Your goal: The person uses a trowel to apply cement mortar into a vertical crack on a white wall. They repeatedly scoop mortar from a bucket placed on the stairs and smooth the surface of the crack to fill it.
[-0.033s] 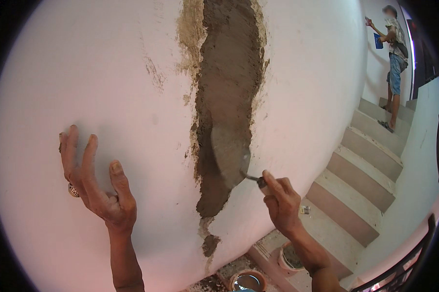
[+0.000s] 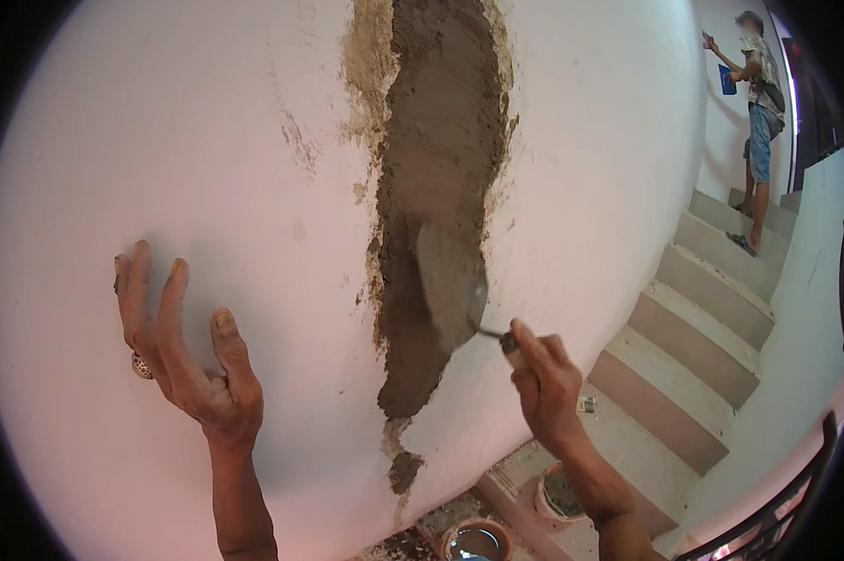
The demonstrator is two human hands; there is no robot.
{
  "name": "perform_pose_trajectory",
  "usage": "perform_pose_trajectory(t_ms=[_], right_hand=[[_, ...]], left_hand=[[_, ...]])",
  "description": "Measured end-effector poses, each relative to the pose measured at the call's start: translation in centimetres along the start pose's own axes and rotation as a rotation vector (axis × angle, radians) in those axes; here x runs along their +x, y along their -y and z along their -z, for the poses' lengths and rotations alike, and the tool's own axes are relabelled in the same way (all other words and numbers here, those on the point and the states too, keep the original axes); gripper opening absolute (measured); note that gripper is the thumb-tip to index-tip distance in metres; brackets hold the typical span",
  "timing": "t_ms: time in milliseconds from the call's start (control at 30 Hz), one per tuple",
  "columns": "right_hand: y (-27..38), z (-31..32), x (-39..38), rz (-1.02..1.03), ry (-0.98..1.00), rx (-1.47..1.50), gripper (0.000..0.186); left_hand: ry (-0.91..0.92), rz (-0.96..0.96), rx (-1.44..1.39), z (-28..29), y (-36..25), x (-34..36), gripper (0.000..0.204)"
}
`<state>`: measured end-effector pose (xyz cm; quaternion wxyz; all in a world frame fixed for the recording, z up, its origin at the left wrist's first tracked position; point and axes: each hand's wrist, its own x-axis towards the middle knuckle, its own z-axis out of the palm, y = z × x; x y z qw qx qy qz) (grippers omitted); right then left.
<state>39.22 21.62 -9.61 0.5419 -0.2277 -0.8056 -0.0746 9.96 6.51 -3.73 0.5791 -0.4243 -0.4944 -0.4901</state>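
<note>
My right hand (image 2: 545, 388) is closed round the handle of a trowel (image 2: 450, 285). The trowel's grey blade lies over the wet brown mortar (image 2: 440, 122), which fills a long ragged channel in the white wall (image 2: 207, 140). The mortar under the blade is hidden. To the left, my left hand (image 2: 193, 355) is open, its fingers spread and bent by the wall, with a ring on one finger. Nothing is in it. Below the main strip, a small dark hole (image 2: 405, 472) marks the wall.
Concrete stairs (image 2: 665, 383) climb along the right. Another person (image 2: 763, 93) stands near the top, holding a blue thing. Down by the wall's foot are a bucket of greyish mix (image 2: 560, 494) and a round tub with liquid (image 2: 476, 542). A dark railing (image 2: 777, 510) curves at lower right.
The trowel and my right hand have shifted slightly up and to the right over the mortar. My left hand stays in place.
</note>
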Motion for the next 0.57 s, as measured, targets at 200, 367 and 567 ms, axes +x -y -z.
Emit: perform_pose_trajectory(t_ms=[200,367,567], right_hand=[[-0.8,1.4,8.4,0.027,-0.204,-0.066,0.051],[-0.9,2.6,14.0,0.088,-0.292,-0.121,0.045],[-0.7,2.5,17.4,0.140,-0.306,-0.126,0.045]], left_hand=[[0.017,0.001,0.024,0.1,0.0,0.0,0.035],[-0.007,0.011,-0.041,-0.3,0.2,-0.3,0.036],[0.006,0.000,-0.028,-0.4,0.6,-0.6,0.038]])
